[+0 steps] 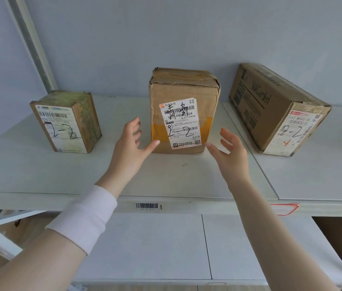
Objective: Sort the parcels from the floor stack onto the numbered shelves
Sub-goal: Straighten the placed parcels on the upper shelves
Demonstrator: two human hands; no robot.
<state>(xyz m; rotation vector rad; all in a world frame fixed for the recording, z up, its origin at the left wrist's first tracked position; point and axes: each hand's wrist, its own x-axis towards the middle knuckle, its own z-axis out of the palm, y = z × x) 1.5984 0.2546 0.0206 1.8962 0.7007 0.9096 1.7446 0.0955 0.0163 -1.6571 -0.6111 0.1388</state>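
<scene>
Parcels marked "2-2" share one pale shelf [29,171], labels turned outward, presumably so the handwritten code reads from the front. Left parcel [67,122], at 9 o'clock of the middle parcel [183,91], stands upright and well apart from it. Left grip [128,148], at 7 o'clock of the middle parcel, is spread and holds nothing; its thumb tip lies at the box's lower left edge, contact uncertain. Right grip [232,152], at 5 o'clock, is likewise spread and empty, thumb just beside the lower right corner. This flanking posture suits steadying or squaring a tall box that could tip. Right parcel [271,106], at 3 o'clock, lies on its long side, angled, on the adjoining shelf panel. Barcode sticker [147,205], at 6 o'clock, marks the shelf's front lip.
</scene>
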